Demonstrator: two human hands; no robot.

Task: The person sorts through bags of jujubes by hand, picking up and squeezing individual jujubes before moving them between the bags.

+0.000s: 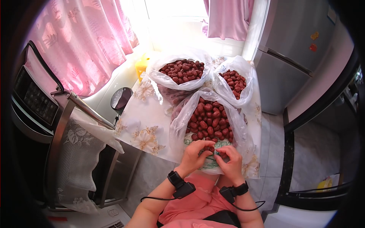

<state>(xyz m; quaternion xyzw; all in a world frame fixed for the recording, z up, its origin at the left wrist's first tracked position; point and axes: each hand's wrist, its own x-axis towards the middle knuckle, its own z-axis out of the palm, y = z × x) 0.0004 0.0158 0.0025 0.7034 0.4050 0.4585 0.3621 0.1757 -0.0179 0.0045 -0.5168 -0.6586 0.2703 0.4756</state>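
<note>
My left hand [194, 155] is curled over the near edge of the table, with a red date [209, 149] between its thumb and fingers. Close beside it, my right hand [230, 162] has its thumb and fingertips drawn together near that date; what they pinch, if anything, is too small to make out. Just beyond both hands, an open clear plastic bag [178, 131] lies spread with a heap of red dates [209, 118] in it. Green print shows on the plastic under my hands.
Two more open bags of dates stand farther back, a left bag [159, 80] and a right bag [249, 76]. They rest on a flowered tablecloth [144, 125]. A grey refrigerator [291, 41] stands at right, a yellow stool [141, 64] behind, and a lace-covered appliance [78, 152] at left.
</note>
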